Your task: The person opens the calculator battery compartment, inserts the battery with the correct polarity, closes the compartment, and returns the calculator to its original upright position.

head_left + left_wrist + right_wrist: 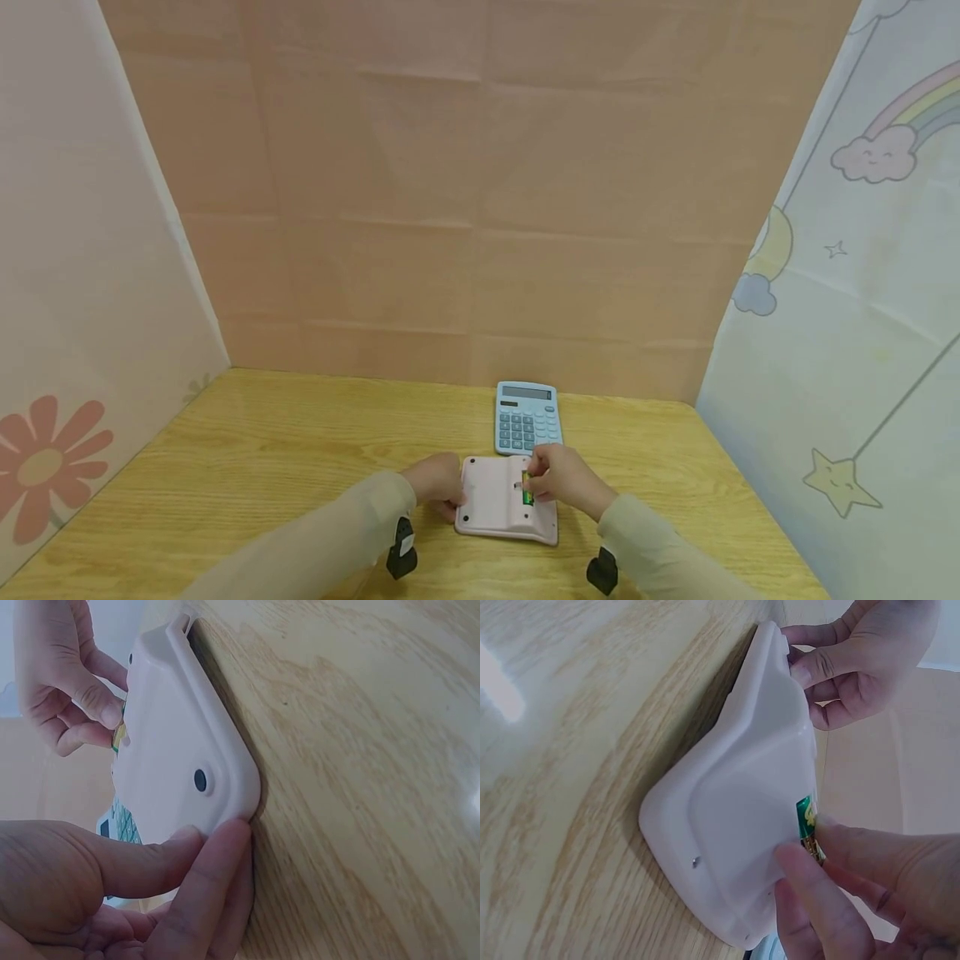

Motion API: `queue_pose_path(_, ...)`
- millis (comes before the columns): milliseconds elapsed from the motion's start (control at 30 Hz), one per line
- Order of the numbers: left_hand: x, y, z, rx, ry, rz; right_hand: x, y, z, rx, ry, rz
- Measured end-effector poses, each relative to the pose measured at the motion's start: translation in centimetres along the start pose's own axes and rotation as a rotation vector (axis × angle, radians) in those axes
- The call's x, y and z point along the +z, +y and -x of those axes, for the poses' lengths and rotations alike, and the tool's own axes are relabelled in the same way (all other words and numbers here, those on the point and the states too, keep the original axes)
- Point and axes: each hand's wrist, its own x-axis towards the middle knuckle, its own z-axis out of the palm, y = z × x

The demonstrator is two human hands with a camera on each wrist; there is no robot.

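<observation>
A pale pink calculator (486, 492) lies face down on the table, with dark round feet on its back. My left hand (438, 482) grips its left edge between thumb and fingers, close to a corner foot (200, 780) in the left wrist view. On the raised part of the back, a green and gold battery (805, 817) sits in the open battery slot. The thumb and index finger of my right hand (566, 477) pinch the battery near one end, the other fingers curled beside the casing.
A light blue calculator (527, 417) lies face up just beyond the pink one. The wood-grain table (337, 433) is bounded by an orange backdrop (450, 250) behind and printed panels on both sides, the right panel (862, 350) with a star and rainbow.
</observation>
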Motion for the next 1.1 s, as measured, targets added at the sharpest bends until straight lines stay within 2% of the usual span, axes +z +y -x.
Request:
queue_pose_path(633, -0.15, 0.27, 0.12, 0.010, -0.002, -0.039, -0.15, 0.03, -0.13, -0.010, -0.010, -0.001)
queue_pose_path(1100, -0.26, 1.04, 0.94, -0.022, 0.014, -0.083, -0.74, -0.48, -0.02, 0.002, -0.054, 0.038)
